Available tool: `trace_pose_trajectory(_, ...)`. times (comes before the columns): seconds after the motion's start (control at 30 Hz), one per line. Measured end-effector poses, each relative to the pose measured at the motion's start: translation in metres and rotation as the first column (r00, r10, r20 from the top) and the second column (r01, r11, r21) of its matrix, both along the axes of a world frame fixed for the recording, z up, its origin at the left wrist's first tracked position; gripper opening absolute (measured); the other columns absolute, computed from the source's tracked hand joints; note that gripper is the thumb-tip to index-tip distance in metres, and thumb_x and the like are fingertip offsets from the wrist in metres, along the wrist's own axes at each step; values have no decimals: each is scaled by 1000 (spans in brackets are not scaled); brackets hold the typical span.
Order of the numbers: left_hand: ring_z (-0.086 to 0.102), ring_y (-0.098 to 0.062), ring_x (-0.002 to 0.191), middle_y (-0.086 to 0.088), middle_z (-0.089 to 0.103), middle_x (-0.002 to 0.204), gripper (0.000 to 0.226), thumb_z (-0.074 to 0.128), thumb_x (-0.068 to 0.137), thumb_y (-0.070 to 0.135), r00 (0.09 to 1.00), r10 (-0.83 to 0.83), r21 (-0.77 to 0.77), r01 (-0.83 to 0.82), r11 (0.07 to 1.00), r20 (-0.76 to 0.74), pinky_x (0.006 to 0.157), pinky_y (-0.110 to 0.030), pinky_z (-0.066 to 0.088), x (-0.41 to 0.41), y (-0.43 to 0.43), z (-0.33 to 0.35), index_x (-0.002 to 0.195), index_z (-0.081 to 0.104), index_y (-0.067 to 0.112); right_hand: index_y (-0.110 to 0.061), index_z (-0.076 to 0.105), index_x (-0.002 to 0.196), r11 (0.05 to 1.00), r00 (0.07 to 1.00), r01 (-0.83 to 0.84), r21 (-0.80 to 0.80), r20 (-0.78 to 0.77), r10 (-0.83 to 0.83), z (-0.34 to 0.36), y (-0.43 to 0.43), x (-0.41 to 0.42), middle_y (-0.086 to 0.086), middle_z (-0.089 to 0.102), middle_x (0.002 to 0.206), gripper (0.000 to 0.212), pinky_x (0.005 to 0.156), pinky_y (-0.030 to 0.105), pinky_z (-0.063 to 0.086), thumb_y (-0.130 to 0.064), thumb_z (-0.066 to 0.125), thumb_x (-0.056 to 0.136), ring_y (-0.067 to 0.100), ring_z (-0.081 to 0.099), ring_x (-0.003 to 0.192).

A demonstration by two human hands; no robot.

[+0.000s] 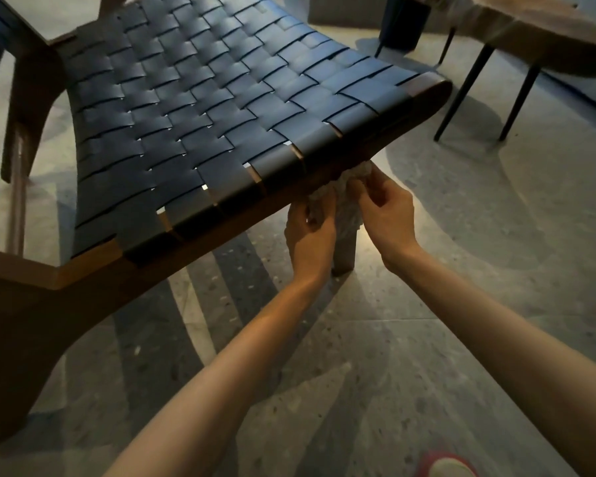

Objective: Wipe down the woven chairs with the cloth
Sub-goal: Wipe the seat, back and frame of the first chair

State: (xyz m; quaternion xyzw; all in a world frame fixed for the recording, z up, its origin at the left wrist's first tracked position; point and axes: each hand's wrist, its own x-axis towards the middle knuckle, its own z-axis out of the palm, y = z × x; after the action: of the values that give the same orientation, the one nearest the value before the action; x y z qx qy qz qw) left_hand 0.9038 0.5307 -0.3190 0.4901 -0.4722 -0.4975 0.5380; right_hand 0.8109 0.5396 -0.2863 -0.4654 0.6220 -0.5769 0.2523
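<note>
My arms (496, 339) come in from 6 o'clock, w/ my red shoe (444, 466) down at 5. L hand (310, 232) & R hand (382, 211) both pinch the white cloth (350, 204), fingers curled on it. The cloth is bunched up btw them, just under the front edge of the chair (93, 270), at the top of the front leg (344, 253). The dark straps (186, 108) of the seat run off to 10 o'clock. A table (547, 39) w/ thin legs is at 1. What could go wrong, I think: the cloth is scrunched, so it may rub only a tiny spot & miss dust. It could snag in a gap btw straps, or slip & drop on the floor (461, 270).
</note>
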Motion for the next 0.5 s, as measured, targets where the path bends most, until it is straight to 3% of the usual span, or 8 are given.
trace_pose_trajectory(0.13,55,-14,115,0,58,127,43,52,88,48,997,41,-80,-36,996,68,101,-40,46,-6,-3,-13,124,52,24,-16,54,133,998,994,-62,-17,-88,60,-9,-3,-8,-8,63,115,38,87,16,51,-19,54,95,7,62,104)
trace_pose_trajectory(0.2,54,-17,118,0,57,128,48,50,86,52,993,54,-79,-46,996,101,102,-41,45,-10,-3,-20,125,51,23,-16,52,135,998,994,-69,-12,-84,68,-18,-4,-11,-3,63,122,39,92,20,50,-18,53,96,11,60,110)
trace_pose_trajectory(0.27,55,-17,116,0,58,125,40,52,91,43,988,66,-70,-57,996,137,98,-31,47,-14,-4,-29,125,50,23,-14,50,136,995,992,-100,2,-74,100,-31,-4,-17,3,60,128,40,94,19,48,-16,53,96,11,57,115)
trace_pose_trajectory(0.4,57,-14,108,-11,59,128,42,56,92,28,975,64,-18,-62,998,215,75,0,41,-22,-7,-52,129,53,8,-12,45,139,977,980,-198,78,-16,200,-65,-4,-35,-5,53,129,42,94,15,44,-10,49,97,8,51,118)
trace_pose_trajectory(0.5,53,-7,100,-15,57,127,37,57,93,21,973,72,-45,-63,997,218,72,3,41,-30,-4,-71,125,54,4,-15,45,139,940,954,-299,165,10,301,-92,-8,-47,-5,55,128,39,93,14,46,-14,42,100,7,52,118)
